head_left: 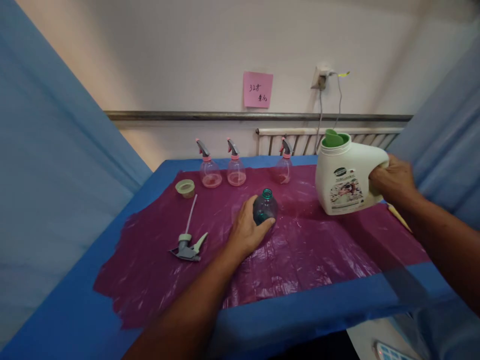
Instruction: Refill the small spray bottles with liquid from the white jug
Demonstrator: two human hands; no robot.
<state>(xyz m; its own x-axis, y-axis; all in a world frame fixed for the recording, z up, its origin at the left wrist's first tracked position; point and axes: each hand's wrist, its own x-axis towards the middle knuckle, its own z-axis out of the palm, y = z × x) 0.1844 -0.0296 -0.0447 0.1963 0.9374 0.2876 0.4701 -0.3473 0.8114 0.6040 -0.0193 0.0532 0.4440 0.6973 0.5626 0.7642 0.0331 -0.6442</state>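
Note:
My left hand is wrapped round a small dark green-tinted bottle, which stands upright with its mouth uncovered. Out to the right, my right hand grips the handle of a large off-white detergent jug, held nearly upright above the sheet. The jug has a green pouring spout in its open neck. A grey and pale-green spray head with a thin tube lies on the sheet, left of my left forearm. Beyond it sits a pale round cap.
Three clear spray bottles, a left one, a middle one and a right one, stand along the back with pinkish liquid inside. A crinkled maroon plastic sheet covers much of the blue table. Blue curtains hang at both sides.

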